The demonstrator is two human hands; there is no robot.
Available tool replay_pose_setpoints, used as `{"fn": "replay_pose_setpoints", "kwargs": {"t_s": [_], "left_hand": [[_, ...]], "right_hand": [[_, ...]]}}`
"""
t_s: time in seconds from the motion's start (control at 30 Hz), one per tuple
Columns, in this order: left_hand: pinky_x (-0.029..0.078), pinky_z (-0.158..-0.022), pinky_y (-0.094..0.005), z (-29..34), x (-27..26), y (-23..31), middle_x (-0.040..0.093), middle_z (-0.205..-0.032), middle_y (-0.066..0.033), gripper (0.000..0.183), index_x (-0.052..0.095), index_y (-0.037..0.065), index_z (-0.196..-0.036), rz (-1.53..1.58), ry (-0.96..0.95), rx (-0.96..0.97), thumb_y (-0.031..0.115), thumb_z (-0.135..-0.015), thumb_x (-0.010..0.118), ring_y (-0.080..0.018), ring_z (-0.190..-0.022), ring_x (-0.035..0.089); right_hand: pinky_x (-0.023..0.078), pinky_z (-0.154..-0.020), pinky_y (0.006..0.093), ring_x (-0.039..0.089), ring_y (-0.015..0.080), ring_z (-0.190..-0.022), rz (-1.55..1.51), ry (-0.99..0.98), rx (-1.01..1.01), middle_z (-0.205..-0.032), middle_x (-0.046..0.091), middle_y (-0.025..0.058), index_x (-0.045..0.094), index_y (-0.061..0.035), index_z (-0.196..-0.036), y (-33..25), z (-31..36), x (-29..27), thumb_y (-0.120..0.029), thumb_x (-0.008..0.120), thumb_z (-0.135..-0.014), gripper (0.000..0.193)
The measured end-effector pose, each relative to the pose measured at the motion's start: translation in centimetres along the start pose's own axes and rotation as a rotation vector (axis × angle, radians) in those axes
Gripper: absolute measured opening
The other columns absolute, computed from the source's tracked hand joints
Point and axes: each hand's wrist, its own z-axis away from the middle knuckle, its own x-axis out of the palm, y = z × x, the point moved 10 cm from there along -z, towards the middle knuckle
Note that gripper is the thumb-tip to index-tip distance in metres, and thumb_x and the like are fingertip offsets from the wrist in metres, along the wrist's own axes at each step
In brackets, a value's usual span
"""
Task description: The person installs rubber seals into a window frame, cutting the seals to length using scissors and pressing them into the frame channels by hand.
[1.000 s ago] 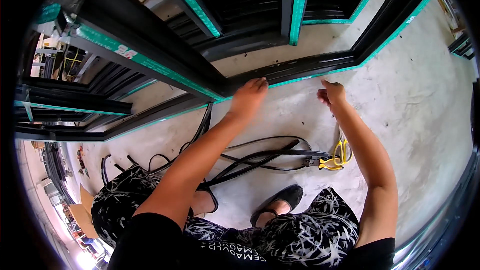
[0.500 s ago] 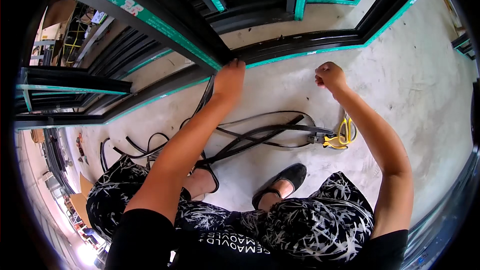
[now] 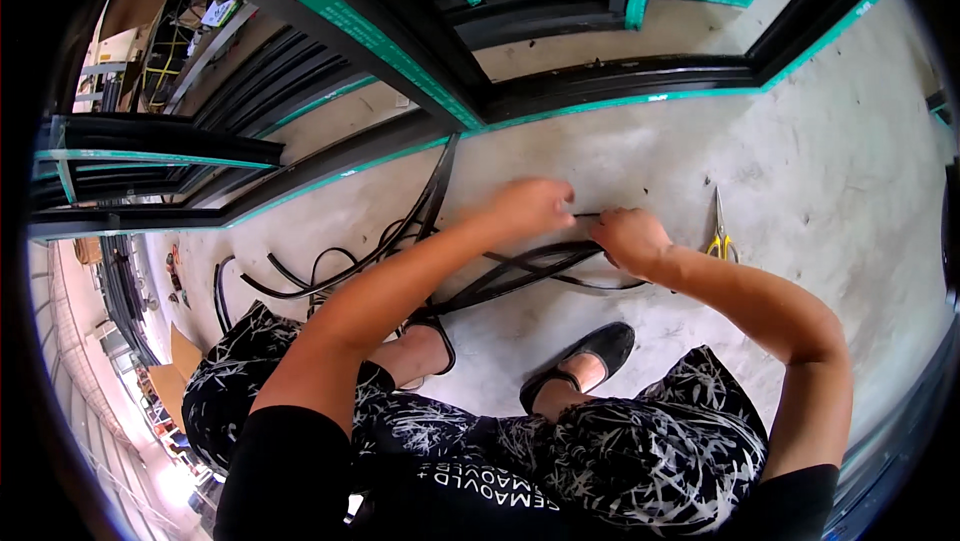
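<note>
My left hand [image 3: 535, 203] is over the floor in front of me, smeared by motion, and I cannot make out anything in its fingers. Close to its right, my right hand [image 3: 630, 239] has its fingers closed at the right end of a bundle of black flexible strips [image 3: 520, 274]. Whether a strip is in those fingers is hidden. Yellow-handled scissors [image 3: 720, 241] lie beyond my right forearm, blades pointing away. At the left, other long black strips [image 3: 435, 181] run from the frame corner down toward my left foot.
A large black frame with green tape [image 3: 620, 101] stands across the far side, with a slanting bar [image 3: 370, 36] at the upper left. Several stacked dark profiles [image 3: 270, 96] lie behind it. My shoes [image 3: 610, 346] rest on the pale concrete floor [image 3: 810, 171].
My left hand has left the frame corner and come right and nearer. My right hand has moved down and left to the strips. The yellow-handled tool beside the scissors is now hidden.
</note>
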Motion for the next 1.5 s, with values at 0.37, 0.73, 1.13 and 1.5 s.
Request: {"fn": "replay_pose_setpoints", "kwargs": {"t_s": [0.37,0.73,1.13,1.5], "left_hand": [[0.054,-0.067,-0.0292,1.0,-2.5,-4.2,0.068,-0.090,-0.0096,0.029,0.052,0.002,-0.116,0.742,0.171,-0.191,0.016,-0.094,0.063,-0.0148,-0.073,0.066],[0.047,-0.058,-0.0270,1.4,-12.9,1.7,0.070,-0.083,-0.0022,0.019,0.068,0.003,-0.097,0.309,0.051,-0.065,0.021,-0.091,0.069,-0.0105,-0.069,0.060],[0.060,-0.086,-0.0328,0.4,-14.4,7.4,0.070,-0.113,-0.0230,0.058,0.062,-0.007,-0.120,1.023,-0.132,-0.114,0.047,-0.105,0.046,-0.0250,-0.090,0.073],[0.053,-0.088,-0.0272,0.5,-16.9,9.7,0.070,-0.107,-0.0071,0.028,0.067,0.003,-0.113,0.993,0.270,0.158,0.021,-0.093,0.072,-0.0123,-0.098,0.065]], "right_hand": [[0.051,-0.076,0.0446,0.064,0.0361,-0.089,-0.092,0.660,0.220,-0.091,0.067,0.0139,0.069,-0.0095,-0.100,13.3,4.1,-16.9,-0.023,0.061,-0.093,0.017],[0.051,-0.071,0.0312,0.061,0.0140,-0.074,-0.795,0.203,0.399,-0.079,0.069,0.0038,0.073,-0.0010,-0.098,18.2,6.6,-10.6,-0.015,0.069,-0.090,0.016],[0.046,-0.072,0.0240,0.056,0.0088,-0.078,-1.301,0.117,0.065,-0.083,0.062,-0.0007,0.066,-0.0034,-0.099,5.4,2.8,-11.6,-0.029,0.074,-0.092,0.028],[0.041,-0.061,0.0230,0.049,0.0064,-0.067,-1.344,0.349,0.141,-0.076,0.056,-0.0038,0.062,-0.0062,-0.089,6.2,3.6,-13.1,-0.030,0.075,-0.092,0.027]]}}
